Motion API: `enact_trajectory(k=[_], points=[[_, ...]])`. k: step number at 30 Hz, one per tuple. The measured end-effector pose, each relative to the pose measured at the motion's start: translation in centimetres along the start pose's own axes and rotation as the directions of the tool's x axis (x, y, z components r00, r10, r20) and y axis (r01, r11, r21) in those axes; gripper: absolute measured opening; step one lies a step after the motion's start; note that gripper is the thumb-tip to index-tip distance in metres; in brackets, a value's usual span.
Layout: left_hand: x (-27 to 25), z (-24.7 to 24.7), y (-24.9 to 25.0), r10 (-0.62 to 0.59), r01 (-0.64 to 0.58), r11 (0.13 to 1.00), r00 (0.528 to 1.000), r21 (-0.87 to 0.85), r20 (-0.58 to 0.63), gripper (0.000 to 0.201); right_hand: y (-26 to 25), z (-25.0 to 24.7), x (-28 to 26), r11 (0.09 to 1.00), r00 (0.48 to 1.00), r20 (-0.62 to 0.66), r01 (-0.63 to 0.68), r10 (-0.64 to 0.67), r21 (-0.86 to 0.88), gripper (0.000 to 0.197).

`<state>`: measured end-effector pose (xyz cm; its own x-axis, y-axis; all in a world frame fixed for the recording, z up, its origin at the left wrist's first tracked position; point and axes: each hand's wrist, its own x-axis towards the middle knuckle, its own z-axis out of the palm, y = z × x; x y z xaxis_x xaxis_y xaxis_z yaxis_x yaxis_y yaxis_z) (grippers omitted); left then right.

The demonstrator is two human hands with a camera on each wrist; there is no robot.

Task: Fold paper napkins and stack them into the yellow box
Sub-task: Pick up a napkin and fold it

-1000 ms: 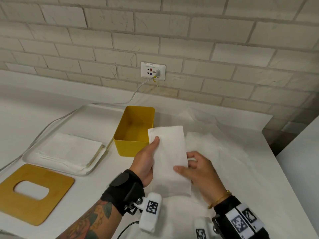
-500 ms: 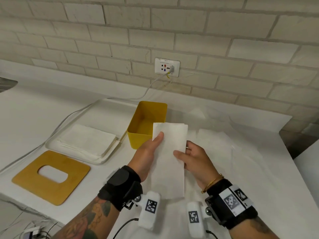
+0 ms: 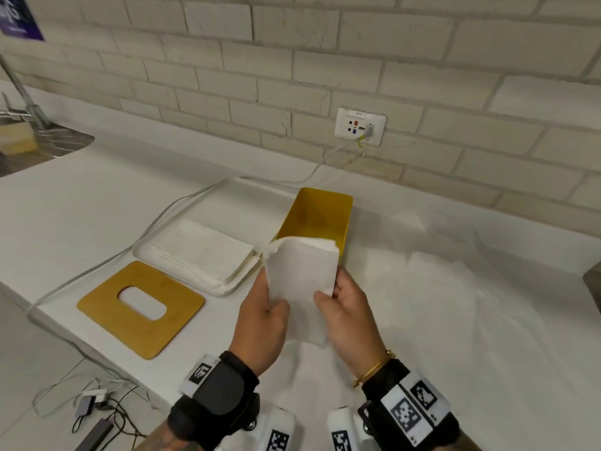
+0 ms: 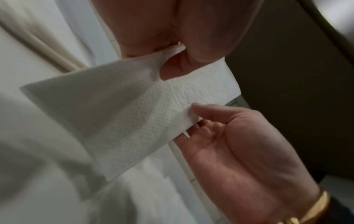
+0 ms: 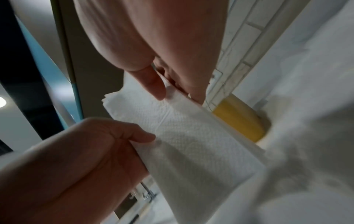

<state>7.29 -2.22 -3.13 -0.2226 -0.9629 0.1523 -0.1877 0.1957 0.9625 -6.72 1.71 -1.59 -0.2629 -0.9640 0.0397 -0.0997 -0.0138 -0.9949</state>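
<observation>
A folded white napkin (image 3: 300, 275) is held upright in the air just in front of the yellow box (image 3: 320, 216). My left hand (image 3: 265, 315) pinches its left edge and my right hand (image 3: 340, 299) pinches its right edge. Its top end curls over toward the box. In the left wrist view my left hand (image 4: 176, 63) grips the napkin (image 4: 122, 115), with the right hand (image 4: 229, 136) on the far edge. In the right wrist view my right hand (image 5: 168, 87) pinches the napkin (image 5: 191, 136), and the box (image 5: 241, 116) shows behind. The box looks empty.
A white tray (image 3: 224, 289) with a stack of napkins (image 3: 201, 249) lies left of the box. A wooden lid with an oval slot (image 3: 140, 307) sits near the counter's front edge. A cable (image 3: 182, 203) runs from the wall socket (image 3: 360, 126). Unfolded paper (image 3: 439, 304) covers the counter on the right.
The napkin has been lifted off the counter and stood up in front of the box, its top bending over. Both hands shifted their hold to its side edges.
</observation>
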Motion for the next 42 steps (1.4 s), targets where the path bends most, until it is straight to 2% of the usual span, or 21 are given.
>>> enact_trajectory(k=[3,7,9,11,14,17,19,21,24,26,29,31,33,35,36,38,40,42], points=[[-0.8,0.3,-0.9,-0.065,0.065,0.998,0.998,0.001,0.021,0.055,1.2,0.9,-0.7,0.993,0.998,0.027,-0.06,0.063,-0.1,0.035],[0.1,0.1,0.7,0.031,-0.038,0.989,0.998,-0.141,-0.046,0.039,-0.6,0.4,-0.2,0.997,0.999,0.021,0.038,-0.036,-0.067,0.033],[0.7,0.0,1.1,0.048,-0.054,0.983,0.998,-0.173,-0.039,0.036,-0.7,-0.1,0.3,0.997,0.998,-0.004,0.063,-0.063,-0.035,0.032],[0.9,0.2,0.1,0.002,-0.002,0.99,1.0,-0.14,0.002,0.033,0.1,-0.1,0.2,0.999,1.0,-0.007,0.017,-0.018,-0.045,0.033],[0.4,0.6,-2.1,-0.077,0.08,0.996,0.994,-0.038,0.074,0.019,2.2,0.2,-0.3,0.985,0.997,-0.032,-0.071,0.066,-0.158,0.029],[0.8,0.0,-1.4,-0.046,0.05,0.997,0.996,-0.055,0.08,0.013,1.8,-0.2,0.0,0.991,0.998,-0.059,-0.035,0.027,-0.131,0.024],[1.3,-0.7,-0.3,0.017,-0.009,0.995,0.997,-0.101,0.075,0.022,0.8,-0.7,0.4,0.999,0.998,-0.053,0.03,-0.032,-0.043,0.026],[1.5,-0.9,0.1,0.032,-0.021,0.992,0.996,-0.125,0.085,0.022,0.5,-1.0,0.6,0.999,0.998,-0.045,0.049,-0.05,-0.019,0.027],[0.9,-0.8,-0.9,-0.056,0.067,0.995,0.988,-0.074,0.146,0.024,2.0,-0.8,0.2,0.992,0.998,-0.039,-0.052,0.048,-0.111,0.025],[0.9,-1.0,-1.0,-0.061,0.071,0.996,0.984,-0.053,0.17,0.022,2.2,-0.9,-0.3,0.974,0.995,-0.049,-0.092,0.084,-0.206,0.021],[2.5,-2.4,0.9,0.004,0.01,0.994,0.99,-0.104,0.137,0.041,0.4,-1.8,-0.3,0.965,1.0,-0.004,0.007,-0.009,-0.262,0.019],[3.7,-3.7,2.7,0.065,-0.058,0.997,0.988,-0.054,0.139,0.05,-1.1,-2.2,0.0,0.885,0.979,0.072,0.202,-0.189,-0.42,0.011],[4.5,-4.8,3.8,0.075,-0.079,0.997,0.975,0.013,0.209,0.05,-1.8,-2.2,0.5,0.671,0.925,0.165,0.363,-0.342,-0.646,0.005],[4.8,-5.5,3.8,0.037,-0.052,0.997,0.962,0.049,0.27,0.037,-2.5,-2.2,0.6,0.501,0.887,0.229,0.421,-0.4,-0.756,0.015],[4.8,-5.8,3.4,0.034,-0.051,0.997,0.957,0.05,0.289,0.03,-2.8,-2.3,0.7,0.456,0.88,0.254,0.432,-0.401,-0.778,0.022],[4.5,-6.2,2.0,0.03,-0.061,0.994,0.953,0.094,0.3,0.019,-3.1,-2.2,0.8,0.392,0.88,0.272,0.425,-0.39,-0.816,0.021],[4.0,-6.3,0.3,-0.028,-0.03,0.982,0.953,0.185,0.301,0.013,-2.6,-1.6,0.6,0.371,0.918,0.282,0.374,-0.279,-0.85,0.012],[3.4,-6.1,-1.4,-0.079,-0.026,0.951,0.943,0.307,0.324,0.009,-1.6,-1.0,0.5,0.368,0.946,0.305,0.323,-0.108,-0.872,0.016]])
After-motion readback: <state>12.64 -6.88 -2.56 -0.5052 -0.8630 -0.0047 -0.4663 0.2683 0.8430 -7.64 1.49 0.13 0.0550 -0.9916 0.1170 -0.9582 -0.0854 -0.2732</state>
